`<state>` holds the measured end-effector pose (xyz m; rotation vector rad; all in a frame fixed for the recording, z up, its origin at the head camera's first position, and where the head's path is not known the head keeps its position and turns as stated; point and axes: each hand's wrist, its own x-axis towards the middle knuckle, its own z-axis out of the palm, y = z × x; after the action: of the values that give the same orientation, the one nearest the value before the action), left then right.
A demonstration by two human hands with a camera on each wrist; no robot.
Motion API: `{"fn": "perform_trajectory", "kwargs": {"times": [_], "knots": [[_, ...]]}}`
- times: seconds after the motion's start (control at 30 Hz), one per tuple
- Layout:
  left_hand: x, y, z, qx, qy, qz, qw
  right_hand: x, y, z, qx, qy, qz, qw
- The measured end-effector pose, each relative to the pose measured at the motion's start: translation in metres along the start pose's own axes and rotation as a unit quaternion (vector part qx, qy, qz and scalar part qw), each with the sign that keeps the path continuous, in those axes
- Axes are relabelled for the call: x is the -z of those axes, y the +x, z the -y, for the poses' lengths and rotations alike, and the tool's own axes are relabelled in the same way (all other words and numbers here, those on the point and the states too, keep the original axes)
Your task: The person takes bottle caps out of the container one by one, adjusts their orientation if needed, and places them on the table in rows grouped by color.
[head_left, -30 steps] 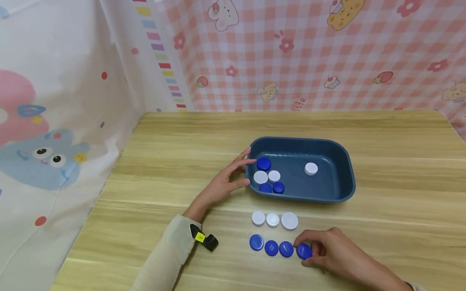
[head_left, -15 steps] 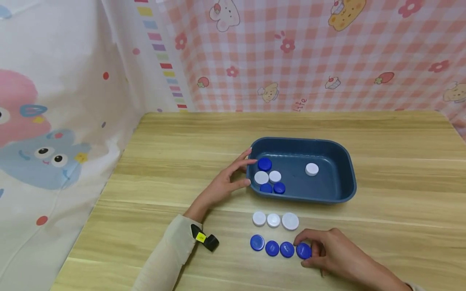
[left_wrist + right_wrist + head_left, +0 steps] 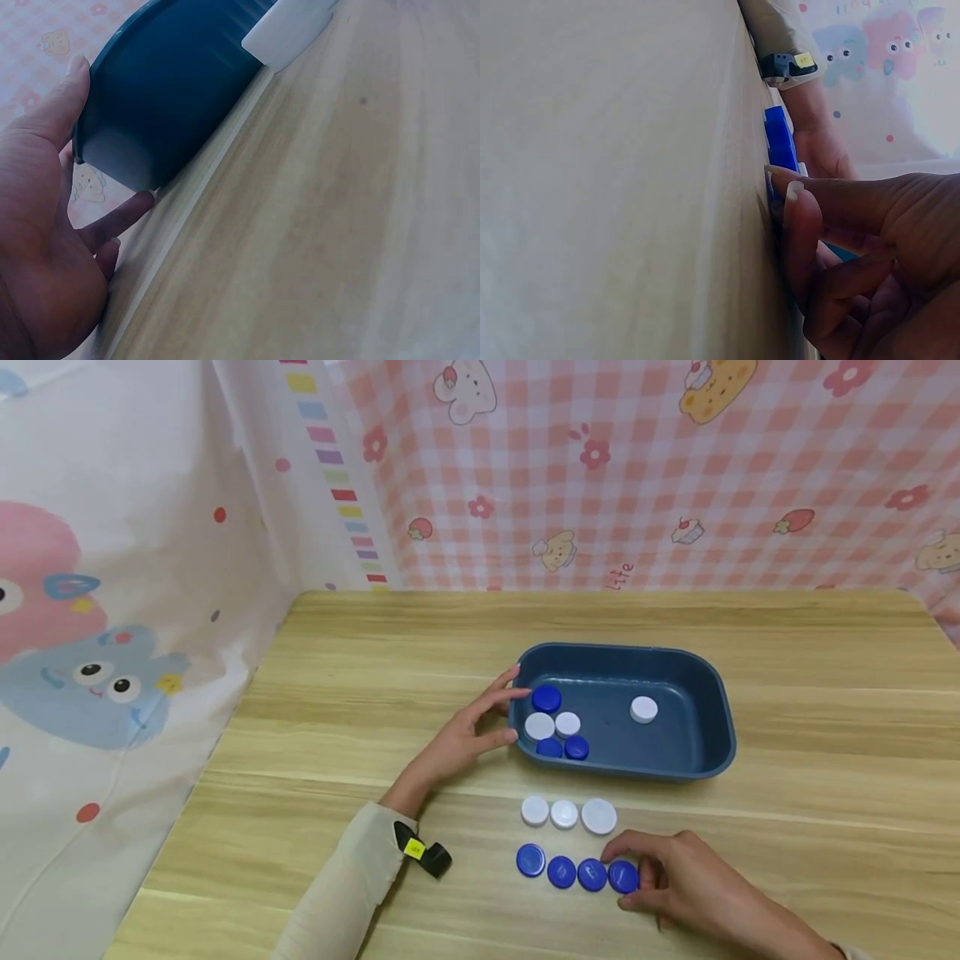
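Note:
My right hand (image 3: 693, 881) pinches a blue bottle cap (image 3: 623, 877) between thumb and forefinger. That cap lies flat at the right end of a row of blue caps (image 3: 561, 872), close against its neighbour. In the right wrist view, the row's blue caps (image 3: 778, 135) show edge-on beyond the fingertips. Fairly straight fingers of my left hand (image 3: 461, 735) touch the left end of a dark blue tray (image 3: 708, 760), the forefinger at its rim. The left wrist view shows the thumb against the tray's wall (image 3: 165, 82). White caps (image 3: 598, 817) form a row between tray and blue row.
Inside the tray, blue caps (image 3: 547, 698) and white caps (image 3: 540, 727) gather at the left, while a lone white cap (image 3: 643, 709) lies farther right. The wooden table (image 3: 360, 693) ends at a checked curtain (image 3: 525, 477) behind and a white printed sheet (image 3: 180, 468) at the left.
The right hand has slid its blue cap slightly left, narrowing the gap to the neighbouring cap. The left hand and the tray have stayed put; the head view has shifted slightly.

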<state>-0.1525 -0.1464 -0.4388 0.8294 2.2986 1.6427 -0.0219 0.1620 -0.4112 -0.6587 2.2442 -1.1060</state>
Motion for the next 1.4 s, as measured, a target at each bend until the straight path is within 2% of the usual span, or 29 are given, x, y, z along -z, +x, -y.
{"fn": "perform_trajectory", "kwargs": {"times": [0.23,0.4,0.5,0.63,0.73,0.93,1.2,1.4], "knots": [[0.0,0.0,-0.004,0.0,-0.004,-0.002,1.0,0.007,-0.003,0.005,0.001,0.023,0.015,1.0],[0.0,-0.003,-0.024,-0.001,-0.012,0.002,0.9999,0.025,-0.012,0.012,0.039,0.053,0.011,0.998],[0.002,-0.005,-0.035,0.0,-0.01,0.005,0.9999,0.038,-0.016,0.018,0.069,0.027,-0.017,0.997],[0.002,-0.006,-0.037,0.0,-0.008,0.007,0.9999,0.057,-0.017,0.028,0.094,-0.046,-0.075,0.992],[0.001,-0.005,-0.032,-0.003,-0.012,0.004,0.9999,0.074,-0.016,0.038,0.067,-0.09,-0.111,0.988],[0.0,-0.001,-0.008,0.001,0.0,-0.002,1.0,0.104,-0.005,0.046,0.018,-0.14,-0.151,0.978],[0.002,0.001,0.0,-0.002,0.003,0.001,1.0,0.125,0.02,0.041,-0.038,-0.136,-0.139,0.98],[0.001,0.0,-0.002,0.002,0.0,-0.001,1.0,0.132,0.035,0.038,-0.073,-0.094,-0.113,0.986]]}}
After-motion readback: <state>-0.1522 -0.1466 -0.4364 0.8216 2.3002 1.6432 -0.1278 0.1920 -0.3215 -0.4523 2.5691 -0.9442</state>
